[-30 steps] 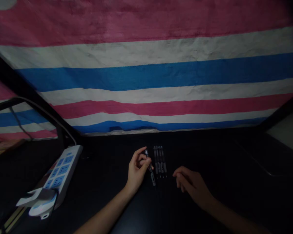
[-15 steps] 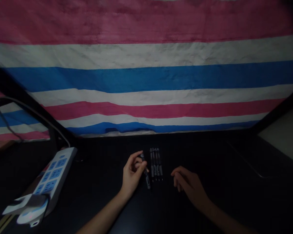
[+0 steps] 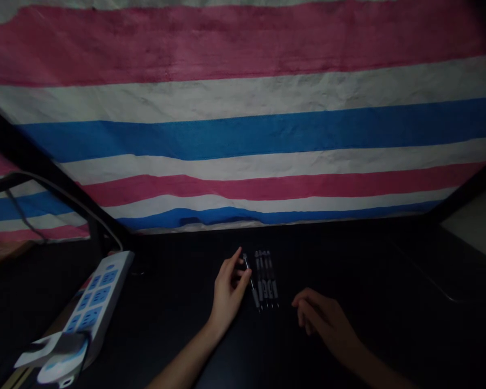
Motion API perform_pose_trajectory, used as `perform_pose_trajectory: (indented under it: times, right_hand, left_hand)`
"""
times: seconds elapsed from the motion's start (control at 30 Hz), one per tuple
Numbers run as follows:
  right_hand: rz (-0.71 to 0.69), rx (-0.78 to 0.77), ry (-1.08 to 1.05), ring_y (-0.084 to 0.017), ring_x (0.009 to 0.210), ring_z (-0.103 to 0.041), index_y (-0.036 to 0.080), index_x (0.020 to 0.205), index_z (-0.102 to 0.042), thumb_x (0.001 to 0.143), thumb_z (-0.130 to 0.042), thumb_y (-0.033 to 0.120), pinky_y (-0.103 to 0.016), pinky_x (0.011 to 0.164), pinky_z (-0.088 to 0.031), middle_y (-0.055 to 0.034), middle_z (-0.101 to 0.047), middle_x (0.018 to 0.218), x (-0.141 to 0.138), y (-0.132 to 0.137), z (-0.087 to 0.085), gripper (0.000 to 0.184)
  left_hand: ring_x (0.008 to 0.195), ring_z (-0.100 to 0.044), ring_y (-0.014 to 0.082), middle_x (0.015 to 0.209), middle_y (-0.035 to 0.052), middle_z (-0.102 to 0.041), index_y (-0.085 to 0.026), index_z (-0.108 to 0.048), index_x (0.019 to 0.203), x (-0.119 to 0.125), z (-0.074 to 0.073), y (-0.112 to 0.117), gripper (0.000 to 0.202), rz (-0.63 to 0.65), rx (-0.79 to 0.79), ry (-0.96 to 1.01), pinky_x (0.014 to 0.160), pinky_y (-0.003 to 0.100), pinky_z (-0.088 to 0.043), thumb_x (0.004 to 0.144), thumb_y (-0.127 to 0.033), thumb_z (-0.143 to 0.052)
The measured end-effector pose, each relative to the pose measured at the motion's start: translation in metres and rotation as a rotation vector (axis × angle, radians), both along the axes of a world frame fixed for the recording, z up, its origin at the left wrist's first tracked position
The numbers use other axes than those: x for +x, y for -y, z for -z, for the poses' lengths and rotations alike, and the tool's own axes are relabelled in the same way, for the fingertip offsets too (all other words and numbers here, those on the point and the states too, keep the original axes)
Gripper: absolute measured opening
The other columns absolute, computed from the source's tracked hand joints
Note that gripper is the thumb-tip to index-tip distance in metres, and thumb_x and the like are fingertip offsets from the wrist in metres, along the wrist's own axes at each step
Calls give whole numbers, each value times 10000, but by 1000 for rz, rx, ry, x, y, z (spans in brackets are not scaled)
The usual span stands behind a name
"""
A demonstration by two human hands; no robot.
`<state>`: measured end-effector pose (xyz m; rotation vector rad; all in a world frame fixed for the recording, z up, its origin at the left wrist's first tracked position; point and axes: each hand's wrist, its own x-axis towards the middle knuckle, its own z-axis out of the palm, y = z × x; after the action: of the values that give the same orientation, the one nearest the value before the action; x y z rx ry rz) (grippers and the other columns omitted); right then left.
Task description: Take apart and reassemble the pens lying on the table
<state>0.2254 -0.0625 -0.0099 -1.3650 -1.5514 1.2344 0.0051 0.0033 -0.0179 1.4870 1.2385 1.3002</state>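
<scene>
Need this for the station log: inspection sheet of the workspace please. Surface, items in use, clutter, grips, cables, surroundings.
Surface: black tabletop, dimly lit, edges partly lost in shadow.
Items in use: row of four pens, side by side, tips at the near end; single pen at the row's left, slanting toward it.
Clutter: white power strip at left, adapter-like item at its near end.
Left grip: thumb and fingers at the single pen; firmness of hold unclear.
Right grip: loosely curled, right of the row; nothing seen in it.
Cables: grey cable to the strip's far end; dark cable by the adapter-like item.
Surroundings: striped sheet behind the tabletop.
</scene>
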Motion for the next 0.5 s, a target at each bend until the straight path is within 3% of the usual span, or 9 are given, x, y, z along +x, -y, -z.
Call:
perform_pose_trajectory:
  times: [0.13, 0.33, 0.5]
  right_hand:
    - [7, -16, -3, -101, 515, -538, 200, 866, -600, 928, -402, 437, -222, 518, -413, 26, -576, 619, 2, -1, 1, 315]
    - [-1, 47, 69, -123, 595, -584, 214, 918, -579, 903, -456, 382, -234, 541, -457, 6, -614, 715, 3, -2, 6, 209]
    - [-18, 269, 184, -171, 833, -630, 226, 987, -576, 883, -477, 282, -314, 764, -506, -40, -649, 936, 0, -3, 4, 153]
  left_hand:
    - [771, -605, 152, 1090, 64, -519, -303, -527, 1272, 0, 2, 2, 460, 50, 31, -47, 585, 271, -560, 822, -226, -583]
    - [882, -589, 176, 1116, 72, -503, -255, -605, 1145, -6, 1, 0, 503, 272, -3, -106, 700, 313, -556, 713, -21, -499]
    - [986, -547, 227, 1244, 102, -457, -295, -510, 1280, -19, -14, -4, 676, 554, 59, -247, 713, 320, -534, 661, -65, -651]
